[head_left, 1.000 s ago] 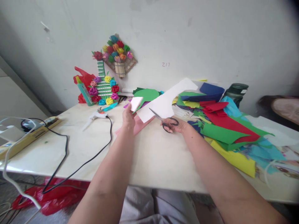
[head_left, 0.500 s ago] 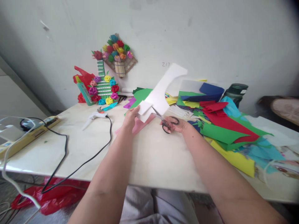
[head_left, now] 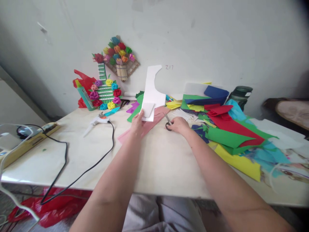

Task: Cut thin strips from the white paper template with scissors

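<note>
Upright over the table, a white cut sheet [head_left: 152, 87] with a curved notch on its right side is gripped at its lower left by my left hand [head_left: 137, 123]. A smaller white folded piece [head_left: 147, 110] lies against its lower part, under my left thumb. To the right, my right hand [head_left: 179, 125] is closed on a pair of scissors [head_left: 169, 123] with dark handles. Their slim blades point up and left, apart from the white sheet. Behind and below the sheet lie pink paper [head_left: 156, 118] and green paper [head_left: 133, 116].
A glue gun [head_left: 100, 120] with a black cord lies left, near a power strip [head_left: 29, 141]. Paper-flower decorations [head_left: 106, 90] and a glue bottle [head_left: 85, 96] stand at the back. Coloured paper scraps [head_left: 229, 137] and a dark green bottle [head_left: 241, 95] occupy the right.
The white sheet has swung from a rightward tilt to nearly upright. The scissors, whose blades were at the sheet's lower edge, are now clear of it.
</note>
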